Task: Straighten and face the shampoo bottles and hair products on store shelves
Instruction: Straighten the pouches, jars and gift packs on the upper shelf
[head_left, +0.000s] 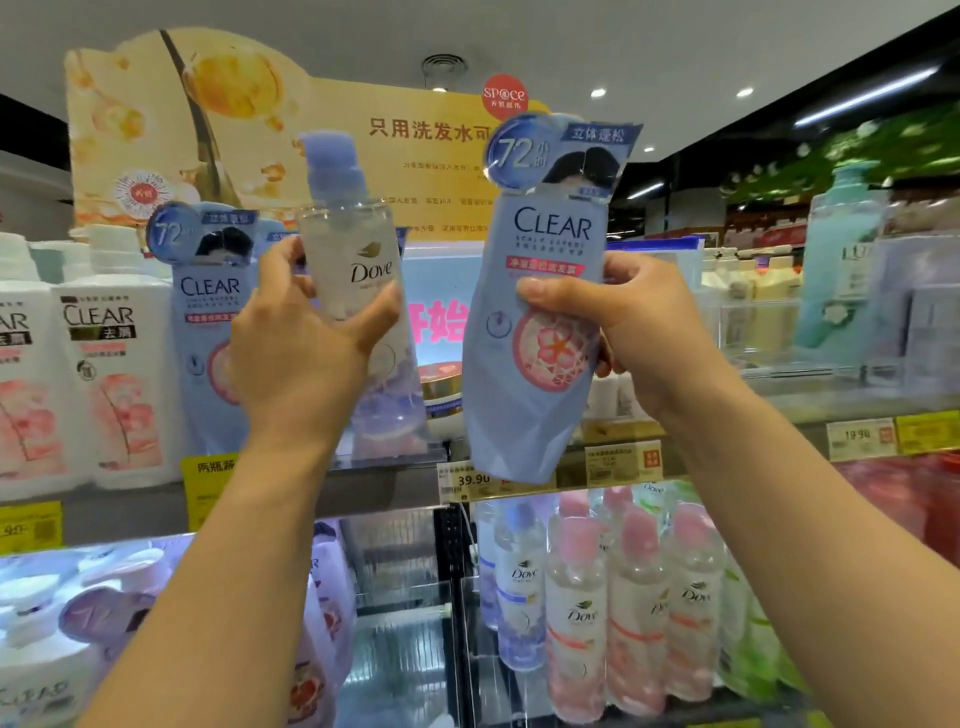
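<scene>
White CLEAR bottles (117, 384) stood on the upper shelf (363, 483) at left. Left hand (296, 353) gripped a clear Dove bottle with lilac pump cap (348, 249), raised before the shelf. Right hand (634, 332) gripped a pale-blue CLEAR shampoo bottle with cardboard topper (535, 312), tilted, held in the air just beside it. Pink-capped Dove bottles (639, 597) stood below.

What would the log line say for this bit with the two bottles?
left hand: holds Dove bottle | right hand: holds blue Clear bottle | both lifted off shelf, labels facing camera
</scene>
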